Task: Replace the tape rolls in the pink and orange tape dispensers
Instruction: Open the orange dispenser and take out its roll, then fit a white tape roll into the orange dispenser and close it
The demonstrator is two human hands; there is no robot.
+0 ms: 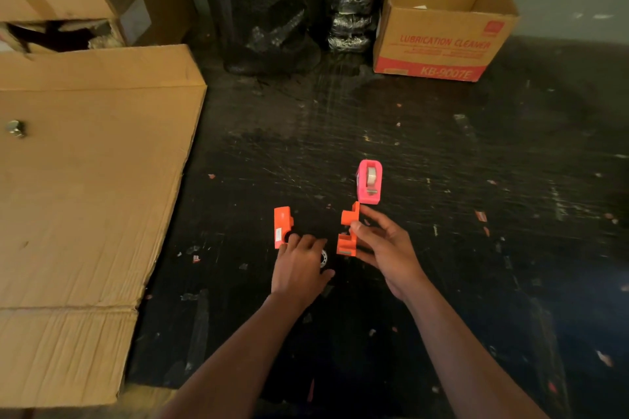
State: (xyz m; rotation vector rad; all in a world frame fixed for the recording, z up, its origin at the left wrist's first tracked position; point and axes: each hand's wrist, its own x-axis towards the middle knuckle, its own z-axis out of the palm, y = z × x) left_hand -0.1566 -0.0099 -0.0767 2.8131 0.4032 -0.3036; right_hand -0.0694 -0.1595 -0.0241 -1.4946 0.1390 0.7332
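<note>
The pink tape dispenser [369, 181] stands on the dark table with a tape roll [371, 176] inside it. The orange dispenser is split in two. One orange half [282, 226] lies on the table at the left. My right hand [384, 245] grips the other orange half [348, 231] just below the pink dispenser. My left hand [301, 267] rests palm down on the table over a small clear tape roll [323, 258], fingers curled over it; most of the roll is hidden.
A large flattened cardboard sheet [85, 180] covers the table's left side, with a small metal piece [15, 128] on it. An open "Lubrication Cleaner" carton [442, 44] stands back right, black wrapped bundles [350, 0] back centre. Paper scraps litter the table.
</note>
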